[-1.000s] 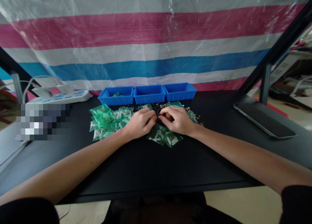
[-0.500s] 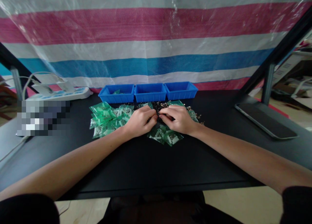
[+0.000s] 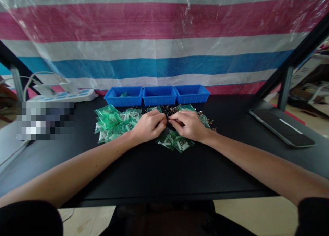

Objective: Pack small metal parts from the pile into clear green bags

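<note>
left hand (image 3: pixel 148 126) | right hand (image 3: pixel 189 125) | both edged slightly up-frame, fingertips closer together

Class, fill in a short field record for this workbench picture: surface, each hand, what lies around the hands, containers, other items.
Surface: black table
Left hand: fingers curled, tips meeting the right hand over the small dark parts; what it grips is hidden
Right hand: fingers curled likewise, resting on green packets
Left of the hands: heap of green packets
Containers: three blue trays in a row behind the hands
Other items: white power strip far left; dark flat device right
</note>
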Motion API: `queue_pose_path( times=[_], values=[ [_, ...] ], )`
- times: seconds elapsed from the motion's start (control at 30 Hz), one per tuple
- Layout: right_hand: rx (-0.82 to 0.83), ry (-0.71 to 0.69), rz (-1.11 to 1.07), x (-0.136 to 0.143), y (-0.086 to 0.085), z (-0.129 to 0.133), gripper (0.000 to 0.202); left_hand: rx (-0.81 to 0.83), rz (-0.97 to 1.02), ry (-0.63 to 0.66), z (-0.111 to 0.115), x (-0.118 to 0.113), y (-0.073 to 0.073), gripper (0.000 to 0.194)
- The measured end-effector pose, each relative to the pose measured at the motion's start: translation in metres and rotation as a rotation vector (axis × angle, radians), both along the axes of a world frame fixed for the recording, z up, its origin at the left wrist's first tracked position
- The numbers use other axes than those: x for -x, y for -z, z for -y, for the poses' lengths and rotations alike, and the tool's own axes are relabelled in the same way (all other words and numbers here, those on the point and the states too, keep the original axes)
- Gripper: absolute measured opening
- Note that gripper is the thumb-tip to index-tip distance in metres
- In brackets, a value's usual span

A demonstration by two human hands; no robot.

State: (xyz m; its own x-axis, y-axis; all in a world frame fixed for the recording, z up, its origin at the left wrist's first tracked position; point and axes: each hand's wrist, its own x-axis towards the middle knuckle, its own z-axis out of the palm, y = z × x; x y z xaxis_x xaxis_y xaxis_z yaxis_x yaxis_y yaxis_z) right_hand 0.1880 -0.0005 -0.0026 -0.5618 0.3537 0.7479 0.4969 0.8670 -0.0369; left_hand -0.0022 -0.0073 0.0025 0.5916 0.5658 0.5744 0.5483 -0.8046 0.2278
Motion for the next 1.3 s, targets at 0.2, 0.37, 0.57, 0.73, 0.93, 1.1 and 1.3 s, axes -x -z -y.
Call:
queue_pose_path(
  times=[0.2,0.37,0.57,0.73,0.93,1.1,1.3],
  values=[
    [-0.031,-0.015,-0.074,0.0014,0.0021,-0.0014,0.012,-0.004,0.030,-0.002,-0.0013,-0.0002,0.0008,0.025],
    [-0.040,-0.002,-0.075,0.0008,0.0009,-0.0018,0.015,-0.017,0.041,0.004,-0.0007,0.0000,0.0009,0.024],
    [-0.012,0.001,-0.062,-0.0005,0.0010,-0.0017,0.024,-0.031,0.112,-0.055,-0.0010,0.0012,0.0014,0.027],
    [0.045,0.013,-0.043,-0.0005,0.0007,-0.0001,0.031,-0.027,0.151,-0.070,-0.0008,0.0013,0.0011,0.027],
    [0.062,0.000,-0.023,-0.0006,-0.0008,0.0015,0.037,-0.018,0.147,-0.081,-0.0008,0.0008,0.0006,0.026],
    [0.019,-0.036,-0.035,0.0001,-0.0015,0.0016,0.036,-0.024,0.151,-0.089,-0.0009,0.0003,0.0008,0.027],
    [0.016,-0.051,-0.042,-0.0002,-0.0004,0.0011,0.035,-0.031,0.166,-0.096,-0.0016,0.0003,0.0019,0.027]
  ],
)
